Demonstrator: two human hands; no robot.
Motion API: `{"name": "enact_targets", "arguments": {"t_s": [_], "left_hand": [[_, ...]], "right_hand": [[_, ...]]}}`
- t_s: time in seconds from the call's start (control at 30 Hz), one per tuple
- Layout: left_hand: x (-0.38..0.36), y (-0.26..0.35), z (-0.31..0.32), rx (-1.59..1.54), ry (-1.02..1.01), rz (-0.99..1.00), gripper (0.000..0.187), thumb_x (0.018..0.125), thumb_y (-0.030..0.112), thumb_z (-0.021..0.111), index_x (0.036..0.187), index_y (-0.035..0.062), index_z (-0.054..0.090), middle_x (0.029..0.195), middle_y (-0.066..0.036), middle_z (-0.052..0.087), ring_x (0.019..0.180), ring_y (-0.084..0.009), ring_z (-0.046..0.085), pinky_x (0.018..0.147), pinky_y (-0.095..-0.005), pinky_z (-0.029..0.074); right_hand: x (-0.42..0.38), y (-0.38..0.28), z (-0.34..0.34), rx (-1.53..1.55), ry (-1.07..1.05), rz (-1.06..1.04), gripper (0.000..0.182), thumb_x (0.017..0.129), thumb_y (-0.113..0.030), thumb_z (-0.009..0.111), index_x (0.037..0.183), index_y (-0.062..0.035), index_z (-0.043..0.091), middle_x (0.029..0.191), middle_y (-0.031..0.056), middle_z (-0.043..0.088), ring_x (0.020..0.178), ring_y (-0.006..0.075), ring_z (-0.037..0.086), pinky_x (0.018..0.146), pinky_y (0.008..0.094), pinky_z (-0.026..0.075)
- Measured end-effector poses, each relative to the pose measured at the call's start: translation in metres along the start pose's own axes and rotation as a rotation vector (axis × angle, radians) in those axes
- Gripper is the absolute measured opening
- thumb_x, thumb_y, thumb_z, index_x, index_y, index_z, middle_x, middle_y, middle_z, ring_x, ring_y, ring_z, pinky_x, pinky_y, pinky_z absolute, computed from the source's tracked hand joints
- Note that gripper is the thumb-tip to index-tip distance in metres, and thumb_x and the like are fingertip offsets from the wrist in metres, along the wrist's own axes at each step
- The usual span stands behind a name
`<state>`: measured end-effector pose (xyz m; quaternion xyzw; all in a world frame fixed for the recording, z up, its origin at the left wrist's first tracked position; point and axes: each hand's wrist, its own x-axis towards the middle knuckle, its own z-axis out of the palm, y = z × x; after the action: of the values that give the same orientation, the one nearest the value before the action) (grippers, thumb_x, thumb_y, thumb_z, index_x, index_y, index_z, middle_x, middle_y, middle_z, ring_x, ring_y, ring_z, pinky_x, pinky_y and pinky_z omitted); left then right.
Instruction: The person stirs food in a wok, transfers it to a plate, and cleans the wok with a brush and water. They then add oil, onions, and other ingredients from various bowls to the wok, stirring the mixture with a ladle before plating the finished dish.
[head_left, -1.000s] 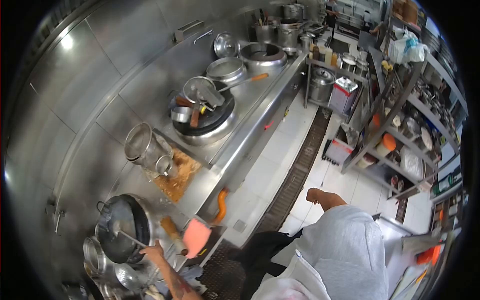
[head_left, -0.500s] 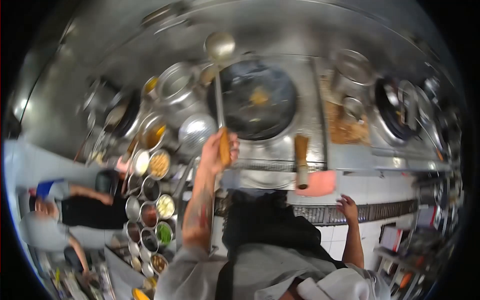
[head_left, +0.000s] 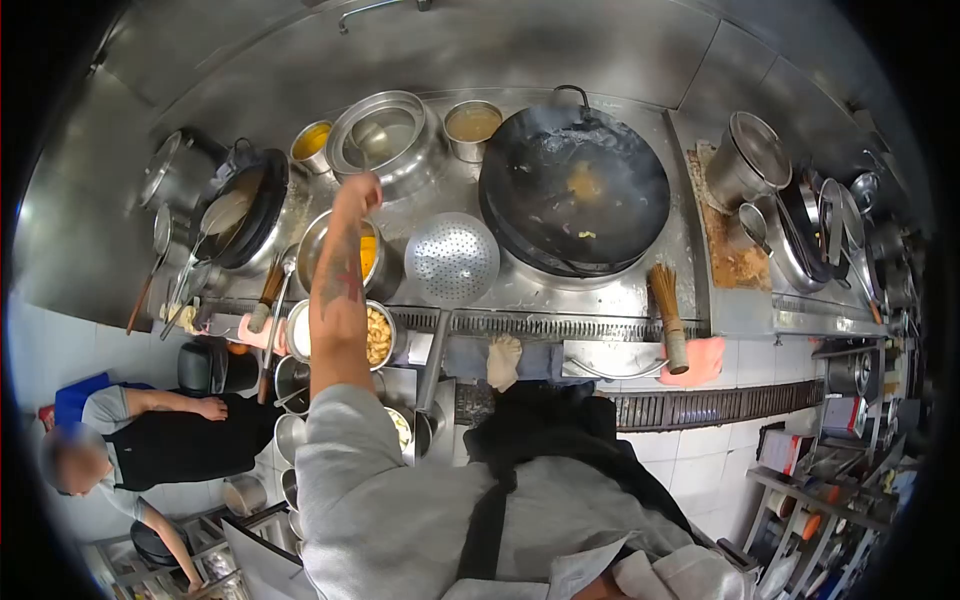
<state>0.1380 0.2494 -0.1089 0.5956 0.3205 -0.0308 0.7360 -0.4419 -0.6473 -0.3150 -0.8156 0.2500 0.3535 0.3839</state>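
My left hand (head_left: 362, 190) is raised over the near rim of a large steel pot (head_left: 343, 160) at the back left of the range. Its fingers are curled closed around a ladle, whose round bowl (head_left: 370, 143) lies down in the pot's clear liquid; the handle is mostly hidden. Right of the pot, a black wok (head_left: 620, 200) holds a small brownish patch of food (head_left: 584, 182) and a few bits, with a haze over it. A perforated strainer (head_left: 452, 258) lies flat in front, its handle pointing towards me. My right hand is out of view.
Beside the pot stand a pan of brown liquid (head_left: 473, 124) and a yellow-filled container (head_left: 312, 142). A bamboo brush (head_left: 667, 300) and pink cloth (head_left: 703, 358) lie at the front edge. Another person (head_left: 190, 435) is at the left. Bowls of ingredients, including golden pieces (head_left: 378, 335), line my left.
My left hand has carried the ladle away from beside the wok to the left, and its bowl is now inside the pot. My right hand has left the view. The camera view has shifted.
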Motion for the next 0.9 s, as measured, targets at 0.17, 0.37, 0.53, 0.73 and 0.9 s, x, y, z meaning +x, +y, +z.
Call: {"name": "enact_targets", "arguments": {"t_s": [0.17,0.37,0.53,0.73,0.9], "left_hand": [[-0.021,0.046,0.047,-1.025,-0.414,-0.301,0.024,0.085,-0.005,0.04,0.065,0.0067,0.04,0.061,-0.003,0.047,0.047,-0.0113,0.047,0.044,-0.0218,0.043],[0.004,0.117,0.171,-0.017,-0.188,-0.166,0.023,0.092,0.002,0.041,0.071,0.0103,0.043,0.052,0.002,0.043,0.042,-0.0095,0.045,0.043,-0.0237,0.044],[-0.018,0.099,0.167,0.382,-0.079,0.039,0.026,0.094,0.009,0.045,0.068,0.0105,0.045,0.052,0.001,0.047,0.039,-0.0076,0.042,0.039,-0.0216,0.041],[-0.024,0.12,0.08,-0.098,-0.011,0.084,0.022,0.095,0.007,0.041,0.073,0.0083,0.041,0.053,-0.001,0.043,0.04,-0.0084,0.041,0.039,-0.0219,0.04],[-0.021,0.166,0.047,-0.517,-0.256,0.057,0.015,0.094,0.002,0.041,0.079,0.0045,0.038,0.061,-0.003,0.043,0.047,-0.009,0.045,0.042,-0.0216,0.041]], "right_hand": [[0.01,0.007,0.003,0.095,0.051,-0.078,0.036,0.09,-0.014,0.052,0.125,-0.0024,0.053,0.097,0.0164,0.069,0.071,0.0262,0.068,0.053,0.0368,0.055],[0.032,-0.075,0.024,0.597,0.0,0.207,0.046,0.09,-0.007,0.046,0.135,0.0009,0.047,0.102,0.0209,0.069,0.076,0.027,0.07,0.057,0.036,0.056],[0.047,-0.081,0.038,0.561,-0.111,0.209,0.043,0.093,-0.008,0.046,0.136,-0.0009,0.046,0.103,0.0202,0.069,0.077,0.0288,0.07,0.06,0.0402,0.057],[0.064,0.016,0.04,0.169,-0.052,-0.103,0.038,0.097,-0.024,0.048,0.132,-0.0091,0.049,0.103,0.0167,0.069,0.078,0.0282,0.069,0.059,0.0416,0.055],[0.036,-0.018,0.028,0.084,-0.015,-0.017,0.037,0.097,-0.024,0.049,0.13,-0.008,0.051,0.102,0.0168,0.069,0.076,0.0278,0.069,0.057,0.0401,0.055]]}}
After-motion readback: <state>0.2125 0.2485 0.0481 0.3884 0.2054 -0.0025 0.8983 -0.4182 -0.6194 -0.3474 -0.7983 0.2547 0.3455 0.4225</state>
